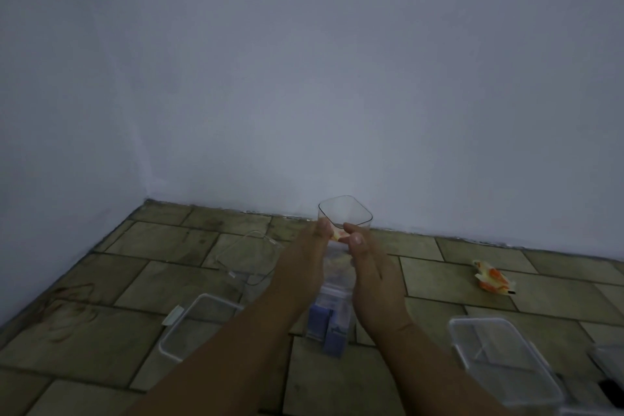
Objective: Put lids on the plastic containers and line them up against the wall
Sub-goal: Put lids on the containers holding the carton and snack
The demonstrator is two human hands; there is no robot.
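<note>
A tall clear container [344,211] with a blue clip lid [329,328] on its near end is tipped away from me above the tiled floor. Its clear base points at the wall [337,94], and an orange-and-white label shows between my fingertips. My left hand [304,260] grips its left side and my right hand [369,267] grips its right side, thumb on top. An open clear rectangular container [199,324] lies on the floor to the left. Another clear container [499,358] lies to the right. A clear lid-like piece [246,257] lies beyond the left one.
A crumpled orange-and-white wrapper [493,277] lies on the tiles at the right. Part of another clear container [611,361] and a dark object [611,397] sit at the right edge. A side wall [50,179] forms a corner on the left.
</note>
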